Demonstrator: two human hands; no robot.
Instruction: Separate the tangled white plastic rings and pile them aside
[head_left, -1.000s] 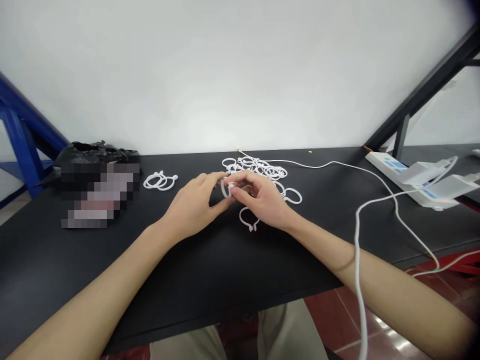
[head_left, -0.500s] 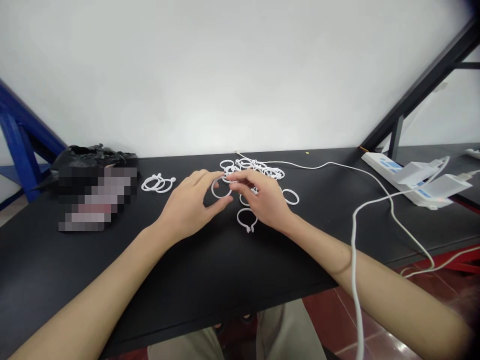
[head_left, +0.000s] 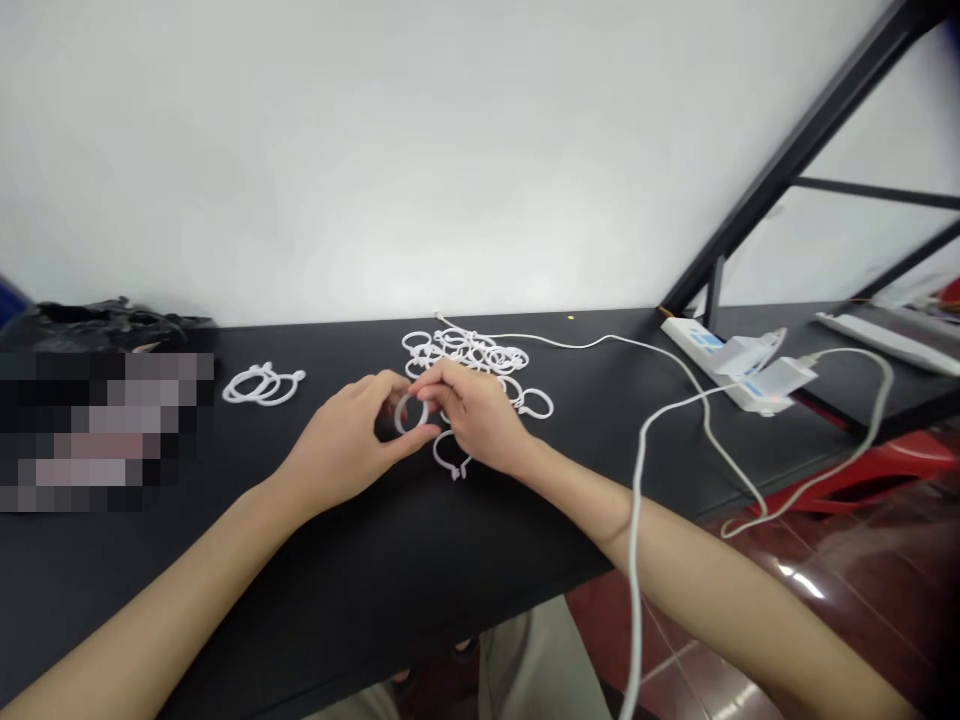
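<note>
Above the black table, a white plastic curtain ring (head_left: 399, 416) is held between my two hands. My left hand (head_left: 346, 436) curls around its left side, with the thumb below and the fingers partly hidden behind. My right hand (head_left: 480, 414) pinches the ring's upper right part between thumb and fingers; the exact contact is partly hidden. Just beneath my right hand lies an unclosed ring (head_left: 447, 462) with two small ball ends pointing toward me. A pile of similar rings (head_left: 480, 350) sits behind my hands, and a single ring (head_left: 537, 404) lies to their right.
Several rings (head_left: 262, 386) lie together at the left. Farther left are a black plastic bag (head_left: 97, 325) and a pixelated patch. A white cable (head_left: 637, 560) hangs across my right forearm. White power strips with plugs (head_left: 720, 360) sit at the right, near a dark metal frame (head_left: 750, 205).
My view has turned right, so the table's things appear shifted left. My left fingers have closed in around the ring, and the ring's angle has changed. My right hand keeps its pinch.
</note>
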